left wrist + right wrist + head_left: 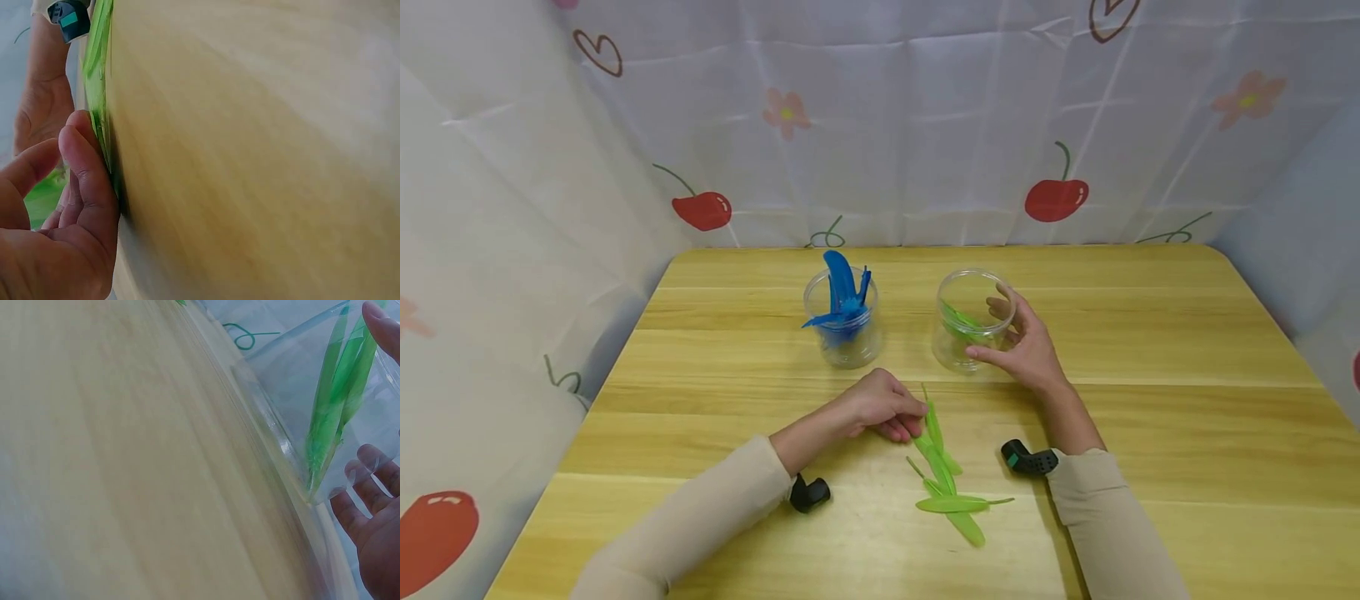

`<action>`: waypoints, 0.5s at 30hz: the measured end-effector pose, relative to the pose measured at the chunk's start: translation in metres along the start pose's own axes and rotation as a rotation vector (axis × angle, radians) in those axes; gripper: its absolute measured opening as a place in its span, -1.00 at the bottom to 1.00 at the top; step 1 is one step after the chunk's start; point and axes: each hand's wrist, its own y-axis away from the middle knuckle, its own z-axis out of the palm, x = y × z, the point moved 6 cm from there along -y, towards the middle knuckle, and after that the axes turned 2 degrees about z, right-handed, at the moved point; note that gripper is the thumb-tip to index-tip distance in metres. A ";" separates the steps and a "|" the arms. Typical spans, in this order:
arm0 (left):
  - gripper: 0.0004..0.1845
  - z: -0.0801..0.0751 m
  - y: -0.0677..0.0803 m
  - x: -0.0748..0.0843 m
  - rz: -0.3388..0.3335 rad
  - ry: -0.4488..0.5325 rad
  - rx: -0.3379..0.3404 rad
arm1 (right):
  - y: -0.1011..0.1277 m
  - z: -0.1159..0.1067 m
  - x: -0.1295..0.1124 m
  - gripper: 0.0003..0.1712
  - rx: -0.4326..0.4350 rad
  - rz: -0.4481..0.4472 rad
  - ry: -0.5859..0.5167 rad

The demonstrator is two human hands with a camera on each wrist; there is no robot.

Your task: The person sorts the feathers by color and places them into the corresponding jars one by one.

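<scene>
The green plastic pieces [946, 475] are lying in a loose heap near the middle of the tabletop [1150, 467], toward its near edge. They are thin, flat and leaf-shaped with slim stems, glossy and probably springy. The left hand [880, 407] is pressing its curled fingers [87, 181] onto the top piece of the heap, pinching it against the wood. Being so flat, that piece is likely to slip out of the pinch or flick away, and dragging it could scatter the others, which are overlapping.

Toward the far edge, the right hand [1026, 346] is cupping the clear jar [972, 321], fingers spread and relaxed around its wall, steadying it. The jar is smooth, light-looking, transparent plastic, already holding green pieces leaning inside; a careless nudge could tip it or slide it on the polished wood.

Just left of it, a matching jar [844, 325] is carrying blue pieces [844, 296] of the same shape, standing up above the rim.
</scene>
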 end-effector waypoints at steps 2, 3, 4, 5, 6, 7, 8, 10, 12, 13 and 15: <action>-0.81 0.000 0.000 0.000 -0.012 -0.012 0.008 | -0.001 0.000 0.000 0.07 -0.001 0.000 0.001; -0.81 0.000 0.000 0.000 -0.016 -0.021 0.012 | -0.001 0.000 0.000 0.06 -0.001 0.000 0.002; -0.81 0.000 -0.001 0.000 -0.017 -0.032 0.013 | -0.001 0.000 0.000 0.06 -0.002 0.000 0.002; -0.81 0.001 -0.001 0.000 -0.020 -0.040 0.012 | -0.001 0.000 0.000 0.07 -0.002 0.001 0.002; -0.81 0.001 -0.002 -0.001 -0.023 -0.047 0.010 | -0.001 0.000 0.000 0.07 -0.002 0.002 0.001; -0.80 0.001 -0.002 -0.001 -0.027 -0.055 0.007 | -0.001 0.000 0.000 0.07 -0.003 0.002 0.000; -0.79 0.002 -0.003 -0.001 -0.031 -0.063 0.002 | -0.001 0.001 0.001 0.07 -0.005 0.003 -0.002; -0.79 0.003 -0.003 -0.002 -0.039 -0.076 -0.006 | -0.001 0.001 0.001 0.08 -0.007 0.003 -0.006; -0.79 0.004 -0.004 -0.002 -0.048 -0.084 -0.011 | -0.001 0.001 0.002 0.08 -0.007 0.004 -0.009; -0.80 0.004 -0.005 -0.002 -0.050 -0.088 -0.010 | -0.001 0.000 0.003 0.08 -0.006 0.004 -0.011; -0.80 0.004 -0.005 -0.002 -0.050 -0.092 -0.005 | -0.001 0.000 0.003 0.09 -0.004 0.004 -0.013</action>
